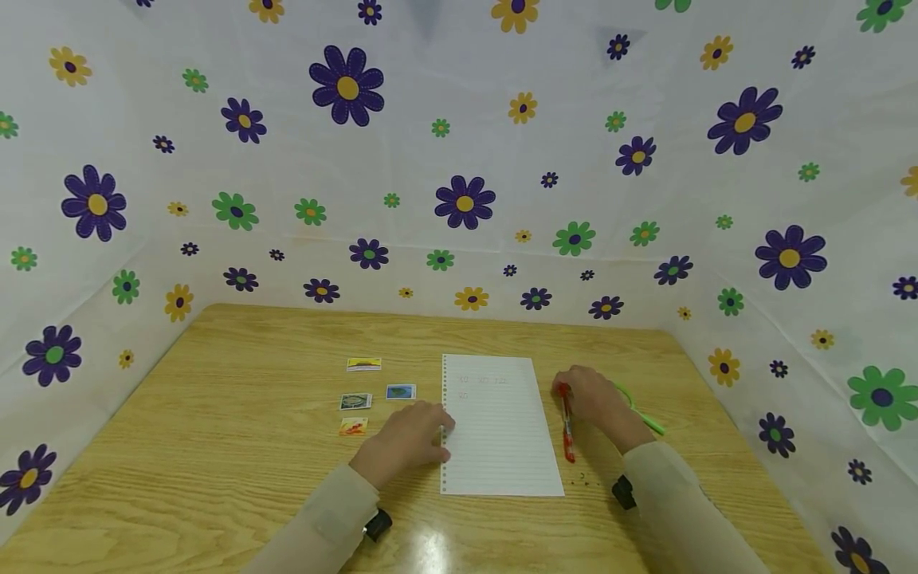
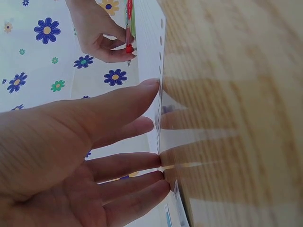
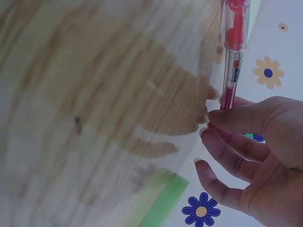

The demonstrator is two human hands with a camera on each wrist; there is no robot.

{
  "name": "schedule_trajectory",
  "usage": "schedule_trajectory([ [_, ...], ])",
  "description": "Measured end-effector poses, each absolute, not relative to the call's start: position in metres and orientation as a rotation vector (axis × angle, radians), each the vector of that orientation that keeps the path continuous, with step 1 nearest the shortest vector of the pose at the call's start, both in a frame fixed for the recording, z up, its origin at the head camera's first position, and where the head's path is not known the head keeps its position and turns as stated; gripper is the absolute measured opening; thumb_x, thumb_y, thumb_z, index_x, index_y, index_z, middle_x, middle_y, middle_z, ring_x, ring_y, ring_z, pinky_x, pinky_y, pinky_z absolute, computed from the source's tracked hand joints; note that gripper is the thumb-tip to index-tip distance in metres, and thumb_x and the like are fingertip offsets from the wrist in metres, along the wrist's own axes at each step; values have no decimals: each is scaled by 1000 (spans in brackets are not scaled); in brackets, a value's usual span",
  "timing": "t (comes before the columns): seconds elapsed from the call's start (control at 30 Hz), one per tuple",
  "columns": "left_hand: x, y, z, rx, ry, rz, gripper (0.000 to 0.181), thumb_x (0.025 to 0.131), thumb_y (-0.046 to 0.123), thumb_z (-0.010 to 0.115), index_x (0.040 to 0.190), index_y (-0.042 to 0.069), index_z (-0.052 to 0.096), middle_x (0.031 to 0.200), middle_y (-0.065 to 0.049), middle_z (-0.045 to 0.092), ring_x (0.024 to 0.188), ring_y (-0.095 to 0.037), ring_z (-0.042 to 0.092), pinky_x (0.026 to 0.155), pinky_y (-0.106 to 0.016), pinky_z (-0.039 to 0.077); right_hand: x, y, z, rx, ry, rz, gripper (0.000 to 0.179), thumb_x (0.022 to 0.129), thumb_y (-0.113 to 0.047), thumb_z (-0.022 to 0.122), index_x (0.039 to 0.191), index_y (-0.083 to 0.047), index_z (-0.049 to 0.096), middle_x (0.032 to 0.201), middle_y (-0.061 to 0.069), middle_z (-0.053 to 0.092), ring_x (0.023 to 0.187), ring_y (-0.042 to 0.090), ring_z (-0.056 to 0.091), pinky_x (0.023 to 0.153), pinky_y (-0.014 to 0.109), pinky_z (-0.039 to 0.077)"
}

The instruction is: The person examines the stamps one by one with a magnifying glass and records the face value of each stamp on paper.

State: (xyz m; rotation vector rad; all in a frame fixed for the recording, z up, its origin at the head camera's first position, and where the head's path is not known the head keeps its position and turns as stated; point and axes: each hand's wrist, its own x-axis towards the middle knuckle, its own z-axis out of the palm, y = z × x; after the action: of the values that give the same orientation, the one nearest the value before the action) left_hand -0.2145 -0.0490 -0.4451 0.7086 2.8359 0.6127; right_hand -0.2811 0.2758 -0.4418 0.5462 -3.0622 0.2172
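A ruled sheet of paper [image 1: 498, 446], with punched holes down its left edge and faint writing near the top, lies on the table. My left hand [image 1: 405, 438] rests at that holed edge, fingers fairly straight and fingertips right at the paper and tabletop in the left wrist view. Right of the sheet, my right hand [image 1: 584, 392] pinches a clear pen with red parts [image 1: 568, 434] between thumb and index finger. In the right wrist view, the pen [image 3: 232, 71] stretches away from the fingertips, while the other fingers [image 3: 222, 184] are loosely curved.
Several small picture cards [image 1: 355, 402] lie left of the sheet. A bright green curved thing [image 1: 651, 422] is partly hidden behind the right hand and wrist. Small dark bits [image 1: 584, 481] are scattered below the pen. Flower-printed cloth [image 1: 402, 143] encloses the wooden table [image 1: 186, 446] at back and sides.
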Motion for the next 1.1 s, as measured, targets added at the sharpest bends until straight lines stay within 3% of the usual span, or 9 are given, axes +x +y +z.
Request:
schedule_trajectory([
  [0.4, -215, -47, -443, 716, 2844, 592, 41, 84, 24, 86, 121, 7, 75, 128, -10, 72, 114, -31, 66, 95, -48, 55, -280, 277, -441, 600, -3041, 218, 23, 87, 10, 66, 97, -10, 73, 92, 10, 69, 76, 22, 58, 71, 40, 57],
  [0.63, -214, -47, -441, 711, 2840, 606, 38, 83, 22, 87, 117, 8, 76, 120, -10, 73, 102, -25, 65, 83, -43, 54, -281, 277, -442, 610, -3060, 247, 20, 88, 8, 66, 98, -8, 72, 91, 10, 66, 73, 20, 55, 72, 39, 56],
  [1.1, -214, -49, -445, 715, 2832, 586, 42, 85, 23, 86, 122, 7, 74, 126, -10, 72, 112, -28, 66, 92, -45, 55, -278, 279, -445, 656, -3020, 252, 21, 84, 10, 67, 96, -7, 73, 91, 12, 68, 74, 21, 57, 70, 39, 56],
])
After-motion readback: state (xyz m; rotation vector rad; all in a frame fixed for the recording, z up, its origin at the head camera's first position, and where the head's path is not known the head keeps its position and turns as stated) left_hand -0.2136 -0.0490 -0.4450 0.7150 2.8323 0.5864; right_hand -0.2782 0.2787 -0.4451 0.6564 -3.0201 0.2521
